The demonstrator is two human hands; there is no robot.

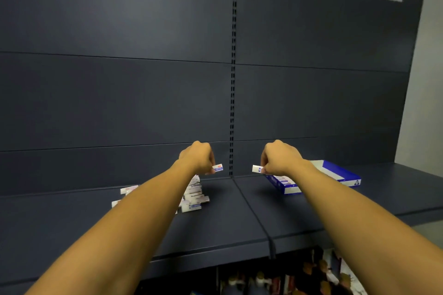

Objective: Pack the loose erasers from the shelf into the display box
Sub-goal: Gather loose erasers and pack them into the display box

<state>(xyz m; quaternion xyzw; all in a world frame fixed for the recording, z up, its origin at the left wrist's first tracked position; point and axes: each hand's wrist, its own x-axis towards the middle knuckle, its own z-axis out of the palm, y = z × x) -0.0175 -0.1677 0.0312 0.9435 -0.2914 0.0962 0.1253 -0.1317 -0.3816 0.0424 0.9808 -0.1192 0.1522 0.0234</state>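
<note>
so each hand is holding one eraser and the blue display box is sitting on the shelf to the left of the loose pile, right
Not quite. The head view shows the blue display box on the shelf to the right of the loose pile, not the left. The rest holds: the left hand pinches one eraser and the right hand pinches another eraser.

A: Shelf point(227, 218) and back panel point(119, 93): plain dark slate grey. Display box point(340, 171) at 4 o'clock?
B: Royal blue walls, white inside. Loose erasers point(194, 199) at 7 o'clock: white, blue-and-red printed sleeves.
A: Wall point(426, 79) at 2 o'clock, pale grey.
</note>
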